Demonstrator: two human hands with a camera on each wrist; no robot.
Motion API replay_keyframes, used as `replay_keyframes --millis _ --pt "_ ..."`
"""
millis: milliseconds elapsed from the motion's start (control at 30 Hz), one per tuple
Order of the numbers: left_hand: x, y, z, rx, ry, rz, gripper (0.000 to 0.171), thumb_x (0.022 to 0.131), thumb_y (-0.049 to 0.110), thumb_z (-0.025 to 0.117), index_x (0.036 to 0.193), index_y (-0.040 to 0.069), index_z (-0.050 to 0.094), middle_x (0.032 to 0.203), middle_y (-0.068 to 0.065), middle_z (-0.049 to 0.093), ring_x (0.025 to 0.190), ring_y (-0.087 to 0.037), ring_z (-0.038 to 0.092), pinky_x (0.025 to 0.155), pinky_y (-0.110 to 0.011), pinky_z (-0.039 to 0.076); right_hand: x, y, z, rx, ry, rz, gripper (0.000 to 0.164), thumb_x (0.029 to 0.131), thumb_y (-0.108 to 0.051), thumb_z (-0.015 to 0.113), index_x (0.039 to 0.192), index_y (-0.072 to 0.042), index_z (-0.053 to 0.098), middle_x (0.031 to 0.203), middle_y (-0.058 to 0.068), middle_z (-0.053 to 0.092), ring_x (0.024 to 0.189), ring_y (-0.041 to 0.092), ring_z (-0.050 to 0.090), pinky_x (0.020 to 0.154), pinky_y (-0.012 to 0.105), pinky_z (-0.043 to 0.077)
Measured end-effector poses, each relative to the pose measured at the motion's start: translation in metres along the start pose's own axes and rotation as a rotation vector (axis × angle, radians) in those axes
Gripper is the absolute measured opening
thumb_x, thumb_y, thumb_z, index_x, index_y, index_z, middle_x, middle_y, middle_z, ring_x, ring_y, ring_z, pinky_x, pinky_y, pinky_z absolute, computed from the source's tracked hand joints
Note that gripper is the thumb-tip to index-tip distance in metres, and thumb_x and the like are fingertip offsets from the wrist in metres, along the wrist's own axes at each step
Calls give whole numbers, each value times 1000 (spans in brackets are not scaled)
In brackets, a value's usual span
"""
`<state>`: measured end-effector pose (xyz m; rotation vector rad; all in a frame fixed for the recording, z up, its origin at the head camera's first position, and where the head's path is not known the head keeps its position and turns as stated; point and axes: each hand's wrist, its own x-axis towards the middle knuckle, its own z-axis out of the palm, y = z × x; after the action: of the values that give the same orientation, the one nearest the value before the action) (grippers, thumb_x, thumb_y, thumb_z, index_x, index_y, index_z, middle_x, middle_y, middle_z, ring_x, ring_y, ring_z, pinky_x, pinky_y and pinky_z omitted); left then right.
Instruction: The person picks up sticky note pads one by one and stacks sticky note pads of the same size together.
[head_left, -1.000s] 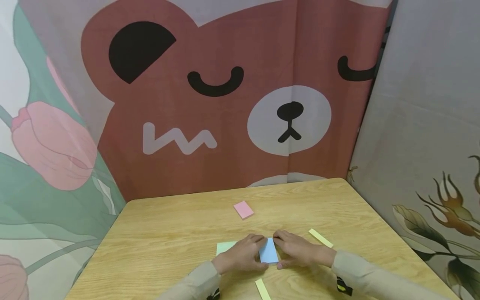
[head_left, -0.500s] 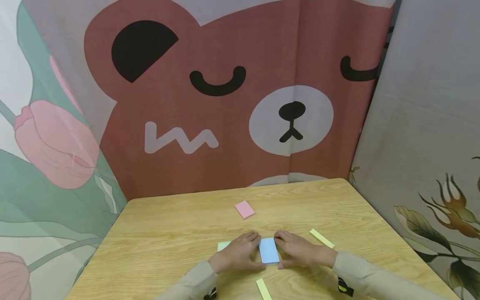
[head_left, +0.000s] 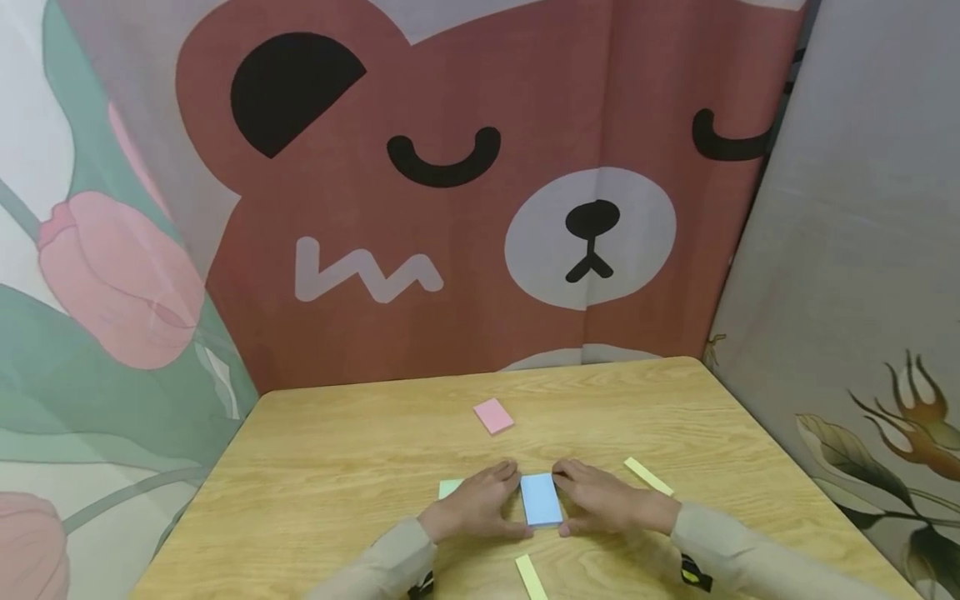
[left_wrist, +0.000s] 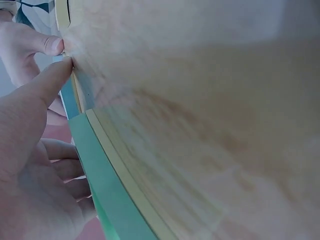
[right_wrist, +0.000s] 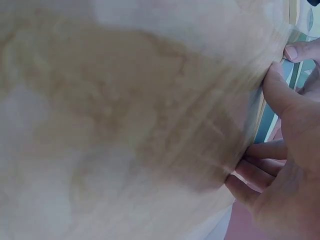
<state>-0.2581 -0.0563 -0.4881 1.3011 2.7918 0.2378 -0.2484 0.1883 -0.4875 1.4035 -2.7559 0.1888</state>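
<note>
A blue sticky note pad (head_left: 541,500) lies flat on the wooden table between my two hands. On its left side rests my left hand (head_left: 482,502), thumb and fingers spread apart, tips near the pad's left corners. My right hand (head_left: 598,500) mirrors it on the other side, fingertips at the far right corner and thumb by the near one. In the right wrist view its fingertips (right_wrist: 242,187) touch the tabletop. A green pad (head_left: 448,487) sits partly hidden behind my left hand; the left wrist view shows its edge (left_wrist: 110,175) close beside that hand's fingers.
Farther back on the table (head_left: 337,450) lies a pink sticky note pad (head_left: 493,415). One narrow yellow pad (head_left: 649,476) is beyond my right wrist, another (head_left: 531,578) nearer the front. A curtain with a bear print (head_left: 450,333) hangs behind the table.
My left hand has drawn slightly left off the blue pad, uncovering its left side. The right hand stays by the pad's right edge. The head view has shifted a little.
</note>
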Motion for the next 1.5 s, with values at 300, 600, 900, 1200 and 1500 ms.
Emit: replay_keyframes --millis 300,600,900,1200,1500 --pt "2 -4 4 44 11 -23 88 73 70 46 129 2 42 135 -15 35 125 -27 30 101 -39 27 4 -1 -10 -24 -54 -45 76 82 -52 51 123 12 42 122 17 39 109 24 41 88 33 43" --pt "4 0 -3 40 21 -18 85 74 67 48 128 2 43 135 -15 36 124 -28 32 99 -40 29 7 5 -22 -31 -101 -70 72 79 -51 56 117 9 46 117 14 41 102 19 45 81 25 45" --pt "4 1 -5 37 19 -11 84 75 66 49 128 2 43 135 -15 36 124 -27 32 101 -39 26 24 6 -53 1 -342 87 52 69 -36 71 108 -4 59 115 2 48 98 13 50 81 24 45" --pt "4 0 -2 18 12 -25 85 74 67 47 129 2 42 136 -14 34 126 -26 29 102 -37 24 39 6 -67 -65 -460 183 23 73 -19 72 95 -17 65 94 -8 55 79 5 50 68 23 45" --pt "3 -2 3 32 15 -23 86 73 69 46 129 3 43 136 -12 36 125 -26 31 101 -36 26 58 16 -74 -81 -349 103 21 79 -13 66 100 -15 65 98 -4 58 89 12 55 74 26 47"
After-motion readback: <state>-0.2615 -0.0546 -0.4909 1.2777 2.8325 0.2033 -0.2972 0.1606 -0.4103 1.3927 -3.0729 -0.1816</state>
